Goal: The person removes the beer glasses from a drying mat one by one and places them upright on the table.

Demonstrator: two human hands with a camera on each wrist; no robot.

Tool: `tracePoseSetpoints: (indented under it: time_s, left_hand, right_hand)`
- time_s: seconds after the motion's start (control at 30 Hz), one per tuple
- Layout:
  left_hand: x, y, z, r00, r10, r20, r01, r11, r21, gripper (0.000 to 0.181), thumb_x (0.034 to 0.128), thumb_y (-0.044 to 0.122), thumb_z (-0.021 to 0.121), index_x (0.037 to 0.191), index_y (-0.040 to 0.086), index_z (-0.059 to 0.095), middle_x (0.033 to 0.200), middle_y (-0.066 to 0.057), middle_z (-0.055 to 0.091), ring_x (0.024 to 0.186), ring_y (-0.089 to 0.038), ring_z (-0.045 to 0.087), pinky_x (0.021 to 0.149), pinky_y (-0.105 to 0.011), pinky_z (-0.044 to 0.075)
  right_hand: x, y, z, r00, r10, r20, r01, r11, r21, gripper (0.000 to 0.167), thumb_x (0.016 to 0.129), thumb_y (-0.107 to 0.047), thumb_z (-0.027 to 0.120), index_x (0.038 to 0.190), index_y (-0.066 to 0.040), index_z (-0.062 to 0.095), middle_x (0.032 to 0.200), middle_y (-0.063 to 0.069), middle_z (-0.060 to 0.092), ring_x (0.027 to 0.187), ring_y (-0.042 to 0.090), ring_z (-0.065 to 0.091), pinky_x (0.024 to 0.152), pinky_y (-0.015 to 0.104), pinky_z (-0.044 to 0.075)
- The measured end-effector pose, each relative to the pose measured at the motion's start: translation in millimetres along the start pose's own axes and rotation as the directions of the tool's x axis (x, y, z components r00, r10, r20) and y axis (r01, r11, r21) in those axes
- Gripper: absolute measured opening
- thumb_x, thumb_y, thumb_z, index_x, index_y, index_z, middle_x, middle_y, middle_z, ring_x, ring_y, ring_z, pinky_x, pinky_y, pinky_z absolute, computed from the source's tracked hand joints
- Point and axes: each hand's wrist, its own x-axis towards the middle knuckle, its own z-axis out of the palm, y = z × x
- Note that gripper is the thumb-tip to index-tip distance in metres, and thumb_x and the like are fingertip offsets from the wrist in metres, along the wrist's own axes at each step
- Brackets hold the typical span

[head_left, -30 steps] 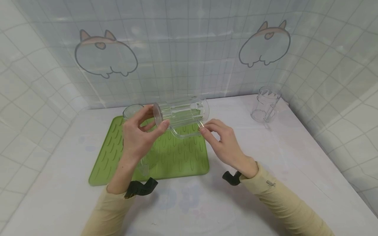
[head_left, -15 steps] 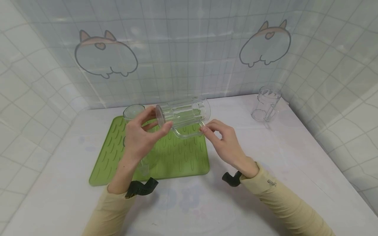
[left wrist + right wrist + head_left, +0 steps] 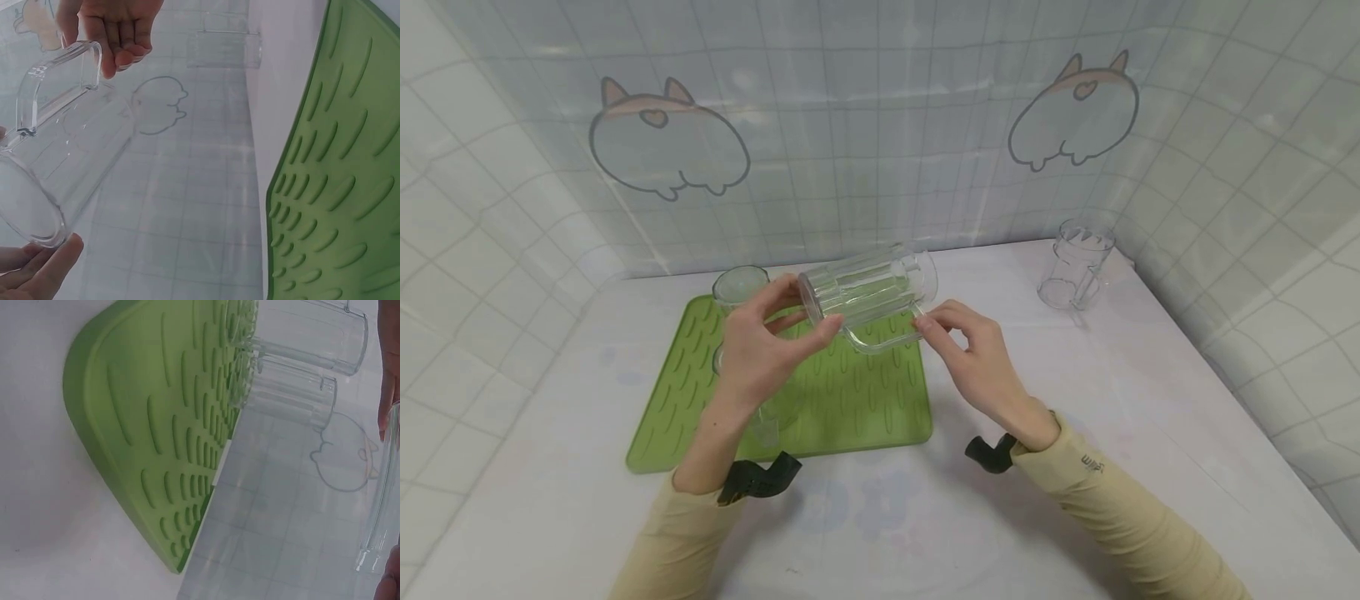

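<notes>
A clear mug (image 3: 874, 287) is held sideways above the green mat, its base toward the left and its mouth toward the right, slightly higher. My left hand (image 3: 760, 346) grips the base end, thumb on the near side and fingers on the far side. With thumb and fingertips my right hand (image 3: 973, 358) pinches the mug's handle (image 3: 880, 344) near the mouth end; the handle faces down toward me. The left wrist view shows the mug's base (image 3: 28, 203) with left-hand fingers (image 3: 59, 265) on its rim.
The ridged green mat (image 3: 857, 408) lies on the white-covered table (image 3: 880, 517). Two clear mugs (image 3: 312, 331) stand on the mat, partly behind my left hand in the head view. Another clear mug (image 3: 1075, 267) stands at the back right, near the tiled-pattern wall sheet (image 3: 880, 167).
Both hands have shifted slightly right with the mug. Its base end has dropped a little, so the mug tilts slightly more. The standing mugs and mat have not moved.
</notes>
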Motion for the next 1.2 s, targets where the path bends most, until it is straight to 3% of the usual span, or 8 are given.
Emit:
tracePoseSetpoints:
  time_s: [0.57,0.7,0.93,1.2]
  left_hand:
    - [-0.8,-1.9,0.9,0.998,0.001,0.055,-0.002,1.0,0.012,0.045,0.08,0.021,0.085,0.117,0.007,0.064,0.109,-0.007,0.067,0.11,-0.016,0.065,0.096,-0.026,0.057]
    - [-0.9,-1.4,1.7,0.997,-0.016,0.069,0.015,1.0,0.016,0.047,0.0795,0.023,0.086,0.118,0.008,0.064,0.11,-0.006,0.067,0.111,-0.017,0.065,0.098,-0.033,0.057]
    - [-1.1,0.3,2.0,0.993,-0.064,0.097,0.057,0.996,0.072,0.055,0.0791,0.029,0.086,0.125,0.011,0.063,0.115,-0.005,0.068,0.112,-0.02,0.066,0.095,-0.023,0.057]
    - [0.2,-0.5,2.1,0.985,-0.1,0.137,0.086,0.99,0.11,0.056,0.0788,0.034,0.086,0.125,0.013,0.063,0.115,-0.006,0.068,0.111,-0.021,0.067,0.095,-0.032,0.059]
  right_hand:
    - [2.9,-1.0,-4.6,0.999,0.025,-0.042,-0.024,0.999,0.036,0.023,0.102,-0.022,0.057,0.103,-0.009,0.076,0.097,0.003,0.071,0.093,0.013,0.062,0.087,0.031,0.051]
    - [4.1,-1.0,-5.7,0.998,0.032,-0.052,-0.03,0.999,0.039,0.022,0.102,-0.022,0.057,0.103,-0.01,0.076,0.097,0.003,0.071,0.094,0.013,0.062,0.088,0.031,0.051]
    - [5.9,-1.0,-7.5,0.996,0.043,-0.073,-0.04,0.998,0.047,0.022,0.101,-0.022,0.057,0.101,-0.01,0.076,0.095,0.002,0.072,0.096,0.012,0.063,0.09,0.033,0.051]
    - [7.1,-3.8,-9.7,0.995,0.063,-0.08,-0.056,0.995,0.082,0.022,0.102,-0.022,0.057,0.103,-0.01,0.076,0.098,0.004,0.072,0.1,0.013,0.063,0.093,0.035,0.051]
